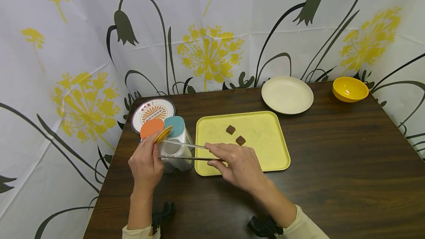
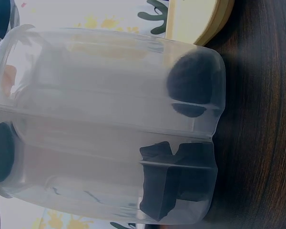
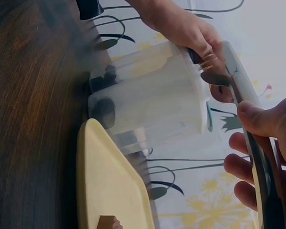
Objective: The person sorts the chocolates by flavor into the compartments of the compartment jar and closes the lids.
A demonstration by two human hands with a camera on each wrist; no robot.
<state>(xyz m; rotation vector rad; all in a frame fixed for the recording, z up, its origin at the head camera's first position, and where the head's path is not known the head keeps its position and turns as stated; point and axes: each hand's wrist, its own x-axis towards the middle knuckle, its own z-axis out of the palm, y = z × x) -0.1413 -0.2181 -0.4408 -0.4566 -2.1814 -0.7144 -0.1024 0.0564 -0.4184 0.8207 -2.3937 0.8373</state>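
Note:
My left hand (image 1: 145, 162) pinches a raised yellow lid (image 1: 164, 134) on a clear plastic storage container (image 1: 182, 165). Orange (image 1: 152, 126) and teal (image 1: 175, 125) lids cover other compartments. Metal tongs (image 1: 186, 158) lie in my right hand (image 1: 240, 164), between thumb and fingers, their arms spread and their tips over the compartment beneath the yellow lid. In the left wrist view, dark pieces (image 2: 159, 183) sit at the container's bottom. Two brown chocolates (image 1: 230, 130) rest on a yellow tray (image 1: 206, 124) right of the container.
A patterned plate (image 1: 137, 121) stands behind the container at the left. At the back right are a cream plate (image 1: 287, 95) and a yellow bowl (image 1: 350, 89). A flower-printed cloth (image 1: 212, 10) hangs behind the dark wooden table (image 1: 348, 165).

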